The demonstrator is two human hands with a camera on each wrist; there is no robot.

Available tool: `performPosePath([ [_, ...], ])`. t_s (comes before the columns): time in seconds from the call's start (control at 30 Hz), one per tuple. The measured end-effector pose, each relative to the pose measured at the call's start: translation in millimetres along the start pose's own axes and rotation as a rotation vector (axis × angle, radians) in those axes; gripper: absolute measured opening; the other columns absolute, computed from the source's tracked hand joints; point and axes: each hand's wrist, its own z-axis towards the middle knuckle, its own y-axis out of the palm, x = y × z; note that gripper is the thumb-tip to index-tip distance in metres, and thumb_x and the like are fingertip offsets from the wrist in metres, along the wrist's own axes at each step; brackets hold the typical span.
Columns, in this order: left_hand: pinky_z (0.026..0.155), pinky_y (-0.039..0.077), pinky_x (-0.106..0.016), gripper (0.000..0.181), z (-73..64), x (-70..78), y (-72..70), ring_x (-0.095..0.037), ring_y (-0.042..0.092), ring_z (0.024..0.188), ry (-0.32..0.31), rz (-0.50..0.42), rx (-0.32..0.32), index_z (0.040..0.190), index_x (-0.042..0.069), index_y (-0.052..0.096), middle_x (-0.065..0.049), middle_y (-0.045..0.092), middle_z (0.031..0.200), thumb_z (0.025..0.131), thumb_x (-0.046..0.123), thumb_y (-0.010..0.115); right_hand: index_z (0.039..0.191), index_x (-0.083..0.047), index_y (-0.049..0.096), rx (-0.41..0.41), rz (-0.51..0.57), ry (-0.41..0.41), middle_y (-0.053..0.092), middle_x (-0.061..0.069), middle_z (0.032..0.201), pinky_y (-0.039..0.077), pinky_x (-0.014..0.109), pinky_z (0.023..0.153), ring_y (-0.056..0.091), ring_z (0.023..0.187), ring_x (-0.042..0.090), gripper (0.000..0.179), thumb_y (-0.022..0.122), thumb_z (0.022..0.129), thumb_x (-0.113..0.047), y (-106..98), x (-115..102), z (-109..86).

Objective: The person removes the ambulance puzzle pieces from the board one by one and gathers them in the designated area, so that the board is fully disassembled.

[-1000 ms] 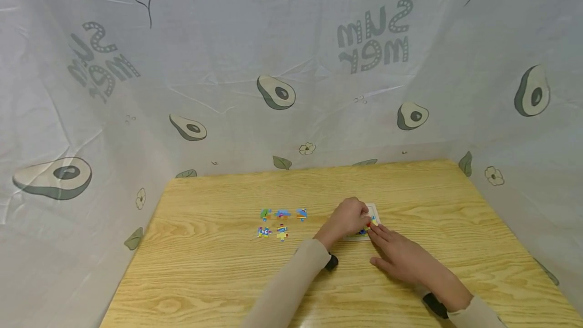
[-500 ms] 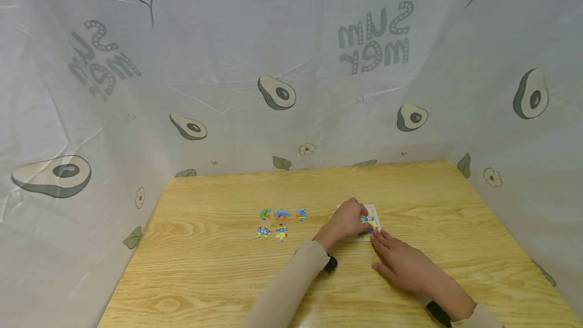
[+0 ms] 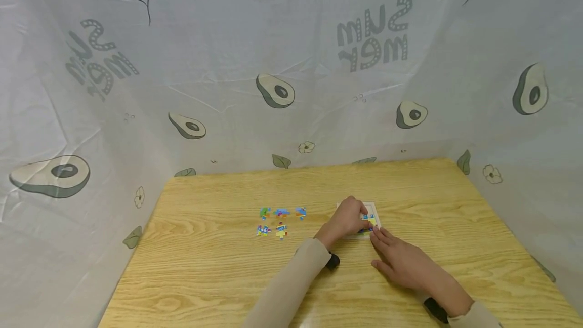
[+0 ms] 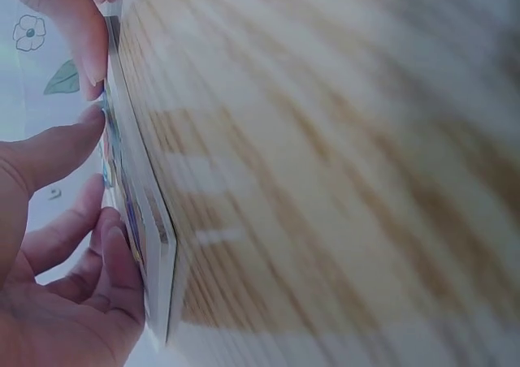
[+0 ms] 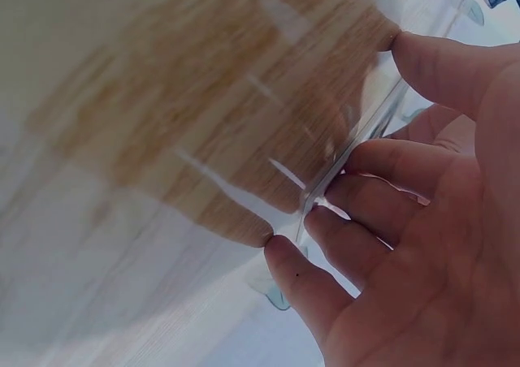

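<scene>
A shallow white puzzle tray (image 3: 376, 212) lies flat on the table, with colourful jigsaw pieces inside it. My left hand (image 3: 348, 218) reaches over the tray and covers much of it. In the left wrist view, the left thumb and index fingertip pinch a puzzle piece (image 4: 108, 149) between them, low at the tray's surface; the other fingers curl by the tray's edge (image 4: 158, 245). My right hand (image 3: 401, 261) lies palm down on the table, fingers extended, its fingertips right at the tray's near right corner. The right wrist view shows those fingers (image 5: 382, 168) meeting the tabletop.
To the left of the tray, several loose jigsaw pieces (image 3: 281, 231) lie in two rows on the wooden table (image 3: 205, 267). A pale curtain (image 3: 227, 65) printed with avocados hangs behind and along both sides of the table.
The right fingertips have drawn back slightly from over the tray to its corner. A red patch near the left fingertips has gone from sight, and more yellow and blue shows there.
</scene>
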Motion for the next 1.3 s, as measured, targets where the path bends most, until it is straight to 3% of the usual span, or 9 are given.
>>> performPosePath([
  [0.13,0.096,0.054,-0.019,0.034,-1.0,1.2,-0.2,-0.009,0.064,0.112,-0.009,-0.024,0.013,0.12,0.011,0.078,0.002,0.072,0.121,0.093,0.032,0.082,0.15,0.008,0.052,-0.006,0.011,0.003,0.048,0.029,0.158,0.049,0.06,0.109,0.049,0.146,0.047,0.066,0.067,0.103,-0.035,-0.7,-1.1,0.3],
  [0.23,0.081,0.054,-0.016,0.028,-1.4,2.3,0.3,-0.005,0.066,0.092,-0.012,-0.091,0.028,0.116,0.009,0.076,0.002,0.074,0.106,0.094,0.024,0.082,0.149,0.008,0.053,-0.003,0.014,0.007,0.048,0.029,0.158,0.05,0.059,0.109,0.049,0.146,0.048,0.065,0.067,0.103,-0.035,-1.2,-1.4,0.0],
  [0.37,0.066,0.049,-0.014,0.019,-2.0,3.6,-0.2,-0.001,0.058,0.071,-0.023,-0.17,0.045,0.109,0.008,0.075,0.004,0.07,0.089,0.094,0.016,0.081,0.148,0.008,0.054,0.009,0.016,0.009,0.049,0.029,0.157,0.05,0.059,0.108,0.05,0.145,0.048,0.063,0.067,0.102,-0.034,-1.4,-1.4,0.0],
  [0.63,0.063,0.053,-0.016,0.009,-7.8,1.3,-0.2,-0.003,0.065,0.073,-0.077,-0.264,0.061,0.104,0.01,0.079,0.001,0.077,0.091,0.095,0.011,0.077,0.148,0.007,0.054,-0.001,0.031,0.013,0.05,0.029,0.157,0.049,0.059,0.109,0.05,0.145,0.047,0.063,0.066,0.103,-0.035,2.8,-2.2,-0.3],
  [1.03,0.055,0.051,-0.02,0.01,-4.8,-3.6,-1.6,-0.004,0.064,0.066,-0.038,-0.358,0.088,0.099,0.014,0.078,-0.002,0.078,0.089,0.098,0.007,0.071,0.147,0.007,0.056,0.018,0.014,0.011,0.052,0.029,0.155,0.051,0.059,0.107,0.052,0.144,0.046,0.063,0.068,0.102,-0.035,-2.0,-1.0,0.7],
  [1.3,0.053,0.051,-0.02,0.008,-7.4,-3.1,-3.2,-0.003,0.065,0.064,-0.051,-0.432,0.106,0.1,0.011,0.078,-0.004,0.08,0.089,0.098,0.007,0.072,0.146,0.006,0.057,0.019,0.006,0.016,0.053,0.028,0.155,0.051,0.058,0.107,0.053,0.143,0.046,0.063,0.069,0.101,-0.035,-2.7,-1.3,1.2],
])
